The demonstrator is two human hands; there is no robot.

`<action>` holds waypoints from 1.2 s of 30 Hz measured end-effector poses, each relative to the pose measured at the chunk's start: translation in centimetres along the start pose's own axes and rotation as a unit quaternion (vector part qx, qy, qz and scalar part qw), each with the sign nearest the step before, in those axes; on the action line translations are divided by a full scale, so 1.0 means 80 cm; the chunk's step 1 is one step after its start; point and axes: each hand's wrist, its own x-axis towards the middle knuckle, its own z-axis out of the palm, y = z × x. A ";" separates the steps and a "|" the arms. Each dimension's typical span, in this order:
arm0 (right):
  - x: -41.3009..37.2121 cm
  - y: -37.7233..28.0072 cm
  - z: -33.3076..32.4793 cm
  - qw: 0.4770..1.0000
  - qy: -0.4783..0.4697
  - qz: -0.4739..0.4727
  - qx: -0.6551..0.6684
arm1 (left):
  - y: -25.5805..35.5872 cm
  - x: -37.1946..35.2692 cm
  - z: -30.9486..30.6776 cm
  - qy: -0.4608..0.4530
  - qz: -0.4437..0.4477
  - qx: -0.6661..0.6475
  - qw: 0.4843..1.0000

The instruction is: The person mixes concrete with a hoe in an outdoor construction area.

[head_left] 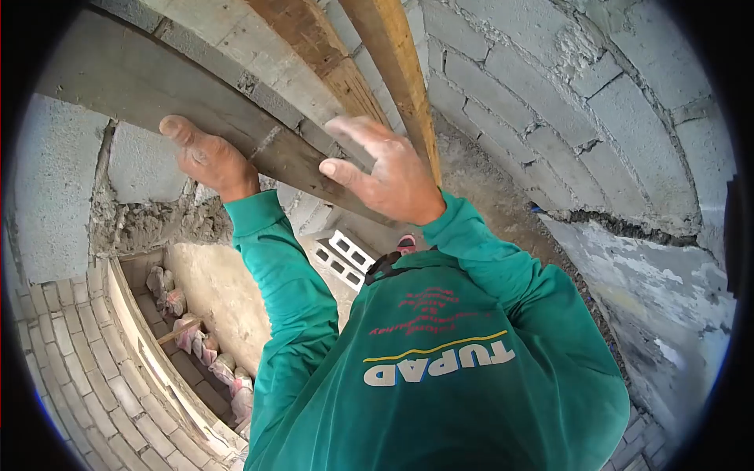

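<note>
My left hand is at a dark, wide plank that slants from the upper left toward the middle. Its thumb points up the plank, and its other fingers are hidden. Over the lighter boards, my right hand has its fingers and thumb apart, with nothing held between them; the fingertips are slightly blurred. Beneath and beyond it run a pale grey board, a brown rough board and a yellowish wooden beam. Both forearms are in green sleeves.
Grey block walls rise at the right and the left. A hollow concrete block lies on the floor below my hands, near a shoe. Several tied bags line a recess at the lower left, beside a wooden frame.
</note>
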 end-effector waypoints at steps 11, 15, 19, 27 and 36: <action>0.088 0.095 -0.115 0.976 0.195 -0.015 -0.100 | -0.085 -0.013 -0.016 -0.073 -0.025 0.185 0.980; 0.119 0.118 -0.111 0.996 0.069 0.020 -0.053 | -0.008 -0.089 -0.001 0.031 0.090 0.190 0.977; 0.136 0.157 -0.083 0.994 0.107 -0.001 -0.036 | 0.000 -0.117 0.028 -0.139 0.053 0.143 0.978; 0.182 0.124 -0.072 0.979 0.197 -0.048 0.006 | -0.045 -0.109 0.079 -0.077 0.062 0.259 0.961; 0.219 0.135 -0.071 0.988 0.134 -0.062 0.049 | -0.040 -0.118 0.095 -0.035 0.000 0.412 0.911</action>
